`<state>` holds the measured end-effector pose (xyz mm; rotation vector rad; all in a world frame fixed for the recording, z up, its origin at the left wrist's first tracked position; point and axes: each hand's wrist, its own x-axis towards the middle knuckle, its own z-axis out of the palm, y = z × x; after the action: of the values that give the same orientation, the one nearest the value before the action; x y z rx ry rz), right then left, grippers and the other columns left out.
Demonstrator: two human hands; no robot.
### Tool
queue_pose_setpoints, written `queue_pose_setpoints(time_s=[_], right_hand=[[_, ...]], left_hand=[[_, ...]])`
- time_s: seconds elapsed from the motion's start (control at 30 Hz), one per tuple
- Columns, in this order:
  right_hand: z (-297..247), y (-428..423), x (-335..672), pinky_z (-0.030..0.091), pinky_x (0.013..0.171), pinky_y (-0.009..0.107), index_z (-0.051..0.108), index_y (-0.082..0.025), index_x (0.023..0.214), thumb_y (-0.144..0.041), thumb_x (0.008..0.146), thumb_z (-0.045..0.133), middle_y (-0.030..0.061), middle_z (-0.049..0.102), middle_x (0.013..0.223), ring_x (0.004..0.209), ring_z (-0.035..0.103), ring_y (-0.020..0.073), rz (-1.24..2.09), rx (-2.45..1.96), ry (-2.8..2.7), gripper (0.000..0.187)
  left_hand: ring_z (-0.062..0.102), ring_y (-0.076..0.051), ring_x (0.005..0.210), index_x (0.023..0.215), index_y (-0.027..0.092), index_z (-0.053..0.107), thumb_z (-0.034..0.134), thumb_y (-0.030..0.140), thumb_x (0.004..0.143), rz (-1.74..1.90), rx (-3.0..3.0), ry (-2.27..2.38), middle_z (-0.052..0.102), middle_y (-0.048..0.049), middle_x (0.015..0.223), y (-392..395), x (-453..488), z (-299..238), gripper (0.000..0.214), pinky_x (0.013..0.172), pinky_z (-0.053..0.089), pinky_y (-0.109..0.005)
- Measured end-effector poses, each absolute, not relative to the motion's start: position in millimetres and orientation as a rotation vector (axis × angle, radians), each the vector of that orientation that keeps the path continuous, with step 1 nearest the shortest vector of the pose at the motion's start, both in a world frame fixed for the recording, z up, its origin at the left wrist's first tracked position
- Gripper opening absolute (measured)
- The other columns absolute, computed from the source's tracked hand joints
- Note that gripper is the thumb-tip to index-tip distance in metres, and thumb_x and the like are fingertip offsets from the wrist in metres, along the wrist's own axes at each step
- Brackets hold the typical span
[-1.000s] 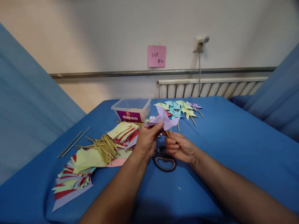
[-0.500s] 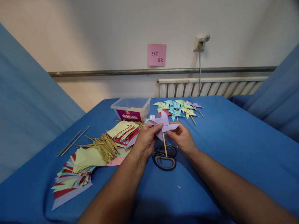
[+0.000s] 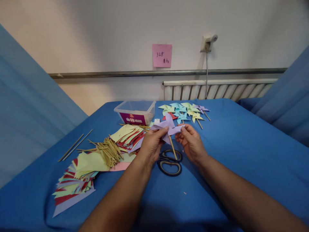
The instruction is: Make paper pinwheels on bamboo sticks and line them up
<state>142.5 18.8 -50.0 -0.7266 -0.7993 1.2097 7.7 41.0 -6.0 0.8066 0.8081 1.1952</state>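
Note:
I hold a purple paper pinwheel up over the blue table. My left hand pinches its left blade with thumb and fingers. My right hand is closed on its right blade. The pinwheel's wooden stick hangs down between my hands, over the black-handled scissors that lie on the cloth just below them.
Several finished pinwheels lie at the back. A clear plastic box stands behind my left hand. To the left are stacks of coloured paper, another paper stack, a heap of wooden sticks and two loose sticks. Blue cloth covers the table.
My right hand let go of the stick's lower end and rose to the pinwheel's right blade. The stick now hangs free. The pinwheel sits slightly lower and flatter.

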Motion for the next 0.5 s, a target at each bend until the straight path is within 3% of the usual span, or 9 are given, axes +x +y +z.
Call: queue_pose_setpoints(time_s=[0.2, 0.37, 0.5], right_hand=[[-50, 23, 150, 0.051, 0.083, 0.034, 0.062, -0.027, 0.1, -0.032, 0.07, 0.081, 0.0054, 0.053, 0.127, 0.107, 0.057, 0.0211, 0.738, -0.886, -1.19, 0.036], [-42, 18, 157, 0.049, 0.093, 0.045, 0.056, -0.031, 0.12, -0.033, 0.07, 0.081, 0.0091, 0.036, 0.148, 0.123, 0.049, 0.0285, 0.339, -1.006, -1.342, 0.056], [-42, 18, 158, 0.04, 0.106, 0.052, 0.064, -0.028, 0.102, -0.034, 0.075, 0.078, 0.0078, 0.045, 0.137, 0.129, 0.046, 0.0307, 0.224, -0.996, -1.511, 0.031]], left_hand=[[0.059, -0.013, 0.056, 0.076, 0.011, 0.074, 0.089, 0.033, 0.055, 1.267, 0.951, 0.942, 0.071, -0.0045, 0.069, 46, 3, -8, 0.033, 0.056, 0.046, -0.025], [0.061, -0.014, 0.058, 0.076, 0.01, 0.075, 0.088, 0.032, 0.055, 1.275, 0.941, 0.989, 0.073, -0.0068, 0.072, 48, 3, -10, 0.033, 0.056, 0.046, -0.025], [0.062, -0.015, 0.059, 0.076, 0.01, 0.075, 0.088, 0.031, 0.055, 1.264, 0.928, 0.967, 0.073, -0.0069, 0.072, 47, 4, -10, 0.032, 0.059, 0.048, -0.026]])
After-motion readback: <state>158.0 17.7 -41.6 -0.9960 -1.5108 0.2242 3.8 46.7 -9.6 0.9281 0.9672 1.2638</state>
